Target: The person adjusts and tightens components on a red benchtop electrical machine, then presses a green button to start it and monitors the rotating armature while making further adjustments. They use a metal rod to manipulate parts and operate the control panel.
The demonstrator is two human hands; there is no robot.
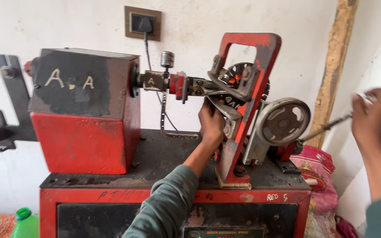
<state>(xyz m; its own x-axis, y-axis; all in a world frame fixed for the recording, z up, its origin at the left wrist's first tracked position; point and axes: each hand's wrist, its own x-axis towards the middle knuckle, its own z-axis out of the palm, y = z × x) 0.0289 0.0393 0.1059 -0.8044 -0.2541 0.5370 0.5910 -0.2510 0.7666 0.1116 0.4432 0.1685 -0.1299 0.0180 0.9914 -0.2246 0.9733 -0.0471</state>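
A worn red and black lathe-like machine (84,132) stands against a white wall. Its spindle and chuck (179,83) point right toward a red triangular bracket (248,110) that carries a round part with copper windings (237,77). My left hand (211,123) reaches up under the chuck and grips the grey metal clamp piece at the bracket. Far to the right, my right hand (371,115), blurred, is closed on the end of a thin metal rod handle (327,128) that runs to a grey handwheel (283,121).
A wall socket with a black plug (143,23) sits above the machine, its cord hanging behind. A wooden post (334,70) leans at the right. Pink patterned cloth bags (318,172) lie beside the machine. A green bottle (25,224) stands at bottom left.
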